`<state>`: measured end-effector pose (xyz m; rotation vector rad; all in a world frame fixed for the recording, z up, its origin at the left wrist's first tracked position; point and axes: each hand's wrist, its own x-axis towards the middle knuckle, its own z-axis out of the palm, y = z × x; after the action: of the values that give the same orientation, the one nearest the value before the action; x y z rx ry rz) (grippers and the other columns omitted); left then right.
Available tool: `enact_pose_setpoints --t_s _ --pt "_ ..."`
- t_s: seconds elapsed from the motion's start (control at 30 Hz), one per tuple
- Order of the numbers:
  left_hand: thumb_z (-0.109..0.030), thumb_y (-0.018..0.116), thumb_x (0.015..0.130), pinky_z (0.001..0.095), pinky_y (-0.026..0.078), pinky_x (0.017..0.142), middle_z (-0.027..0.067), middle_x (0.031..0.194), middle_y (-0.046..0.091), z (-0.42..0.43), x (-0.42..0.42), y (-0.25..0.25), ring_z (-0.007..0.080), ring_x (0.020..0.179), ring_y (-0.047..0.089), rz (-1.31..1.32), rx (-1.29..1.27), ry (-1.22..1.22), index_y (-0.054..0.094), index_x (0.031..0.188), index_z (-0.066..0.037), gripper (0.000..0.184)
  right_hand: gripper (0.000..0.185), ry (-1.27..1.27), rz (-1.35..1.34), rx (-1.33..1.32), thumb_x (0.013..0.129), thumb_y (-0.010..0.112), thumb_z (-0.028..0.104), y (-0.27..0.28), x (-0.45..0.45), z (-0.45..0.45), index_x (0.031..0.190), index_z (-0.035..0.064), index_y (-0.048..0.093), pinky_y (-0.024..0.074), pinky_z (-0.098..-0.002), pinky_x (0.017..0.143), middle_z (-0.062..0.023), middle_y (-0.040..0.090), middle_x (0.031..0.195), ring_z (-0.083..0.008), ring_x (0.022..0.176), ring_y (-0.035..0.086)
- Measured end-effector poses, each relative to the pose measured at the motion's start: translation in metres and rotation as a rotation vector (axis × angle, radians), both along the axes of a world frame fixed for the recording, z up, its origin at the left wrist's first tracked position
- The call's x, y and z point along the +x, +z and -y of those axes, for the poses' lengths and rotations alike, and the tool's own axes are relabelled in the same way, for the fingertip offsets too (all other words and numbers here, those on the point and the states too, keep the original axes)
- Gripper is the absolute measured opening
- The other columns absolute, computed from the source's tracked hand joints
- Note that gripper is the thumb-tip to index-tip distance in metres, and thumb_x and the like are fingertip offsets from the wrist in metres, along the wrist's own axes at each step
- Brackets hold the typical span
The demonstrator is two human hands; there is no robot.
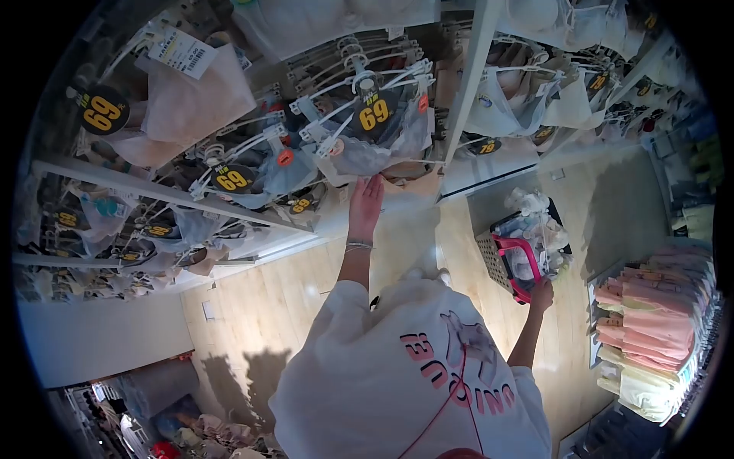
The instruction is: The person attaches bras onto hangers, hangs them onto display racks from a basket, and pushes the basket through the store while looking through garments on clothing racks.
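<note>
Reaching forward to the rack, the left hand [366,200] has its fingers out nearly straight and close together, the tips at the lower edge of a pale grey bra [367,155]. It does not close around anything that shows, and I cannot tell how firmly it touches the cloth. A thin bracelet [358,245] circles that wrist. Well apart from it, the right hand [542,294] is closed around the pink handle [519,249] of a shopping basket [495,264] (its side is full of small holes). Clear plastic packages [538,241] fill the basket and rise above its rim; what they contain is too unclear to name.

The pale grey bra hangs in the upper middle of the view, with a round black tag [375,113] reading 69 in yellow in front of it. Just beside it, to the right, a peach-coloured bra [417,184] hangs lower. More bras on hangers fill the rack on both sides, and a pale pink one [195,99] at upper left carries a white label [183,52] with a barcode. Pink and yellow clothes [650,317] hang at the right, above the light wooden floor [397,237].
</note>
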<state>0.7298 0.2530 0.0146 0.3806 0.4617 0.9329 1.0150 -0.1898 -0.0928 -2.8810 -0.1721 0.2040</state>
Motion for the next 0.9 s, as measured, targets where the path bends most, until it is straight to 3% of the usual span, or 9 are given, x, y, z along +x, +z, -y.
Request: enact_pose_setpoints --t_s 0.03,0.13,0.2,0.33,0.43,0.6,0.7,0.8,0.9 --pt "-0.029 0.058 0.090 0.0424 0.032 0.105 0.0076 0.118 0.054 0.001 0.000 -0.001 0.0217 0.116 0.047 -0.027 -0.007 0.001 0.051 0.111 -0.007 0.032 0.041 -0.038 -0.131 0.084 0.091 0.043 0.039 0.011 0.002 -0.002 0.100 0.0035 0.059 0.0438 -0.0527 0.077 -0.0248 0.061 0.095 -0.0392 0.093 0.058" --pt "-0.027 0.060 0.089 0.0417 0.035 0.103 0.0052 0.115 0.056 0.001 0.003 0.003 0.0202 0.114 0.049 -0.100 -0.014 0.015 0.052 0.109 -0.009 0.027 0.032 0.154 0.232 0.310 0.088 0.053 0.031 0.014 -0.008 -0.021 0.102 0.0020 0.058 0.0420 -0.0487 0.081 -0.0213 0.060 0.097 -0.0382 0.095 0.055" --pt "-0.024 0.063 0.088 0.0401 0.037 0.100 0.0022 0.113 0.056 0.010 -0.001 0.011 0.0178 0.112 0.050 -0.170 -0.024 0.038 0.052 0.109 -0.012 0.026 0.026 0.365 0.227 0.472 0.087 0.058 0.017 0.057 -0.027 -0.064 0.106 -0.0001 0.056 0.0408 -0.0440 0.084 -0.0176 0.058 0.100 -0.0341 0.095 0.054" --pt "-0.021 0.063 0.087 0.0411 0.036 0.099 0.0024 0.116 0.056 0.016 0.010 0.025 0.0188 0.114 0.049 0.084 0.015 0.075 0.050 0.114 -0.011 0.031 0.024 0.767 -0.285 0.887 0.089 0.057 0.017 0.080 -0.056 -0.154 0.108 0.0013 0.056 0.0405 -0.0342 0.088 -0.0111 0.057 0.101 -0.0234 0.096 0.054" --pt "-0.020 0.061 0.088 0.0414 0.035 0.100 0.0051 0.122 0.052 0.020 0.013 0.037 0.0218 0.118 0.045 0.148 -0.049 0.060 0.048 0.118 -0.010 0.034 0.031 0.749 -0.822 1.016 0.091 0.056 0.028 0.072 -0.071 -0.231 0.110 0.0024 0.057 0.0394 -0.0327 0.091 -0.0093 0.057 0.112 -0.0196 0.108 0.052" --pt "-0.025 0.057 0.090 0.0442 0.029 0.106 0.0106 0.136 0.041 0.028 0.011 0.057 0.0293 0.127 0.037 0.126 0.047 0.075 0.038 0.131 -0.008 0.048 0.045 0.346 -1.680 1.367 0.094 0.047 0.039 0.120 -0.096 -0.316 0.125 0.0054 0.045 0.0343 -0.0369 0.101 -0.0074 0.051 0.126 -0.0198 0.119 0.047" --pt "-0.018 0.055 0.091 0.0457 0.026 0.109 0.0097 0.139 0.038 0.022 0.006 0.067 0.0277 0.129 0.035 0.244 0.005 0.030 0.029 0.137 -0.008 0.054 0.048 0.203 -1.941 1.624 0.093 0.049 0.038 0.102 -0.104 -0.351 0.127 0.0048 0.042 0.0328 -0.0381 0.104 -0.0094 0.049 0.128 -0.0217 0.121 0.044" --pt "-0.020 0.055 0.092 0.0455 0.026 0.110 0.0103 0.140 0.037 0.018 0.005 0.079 0.0275 0.130 0.034 0.234 -0.013 0.067 0.031 0.137 -0.007 0.053 0.048 -0.024 -1.914 1.747 0.093 0.052 0.034 0.106 -0.119 -0.373 0.130 0.0057 0.039 0.0317 -0.0387 0.105 -0.0103 0.044 0.132 -0.0237 0.124 0.041" --pt "-0.022 0.055 0.092 0.0458 0.026 0.109 0.0107 0.138 0.039 0.005 0.004 0.069 0.0272 0.129 0.035 0.185 0.017 0.094 0.033 0.135 -0.006 0.051 0.049 -0.028 -2.000 1.819 0.092 0.053 0.031 0.125 -0.128 -0.376 0.132 0.0058 0.036 0.0311 -0.0397 0.106 -0.0105 0.043 0.133 -0.0253 0.124 0.040"
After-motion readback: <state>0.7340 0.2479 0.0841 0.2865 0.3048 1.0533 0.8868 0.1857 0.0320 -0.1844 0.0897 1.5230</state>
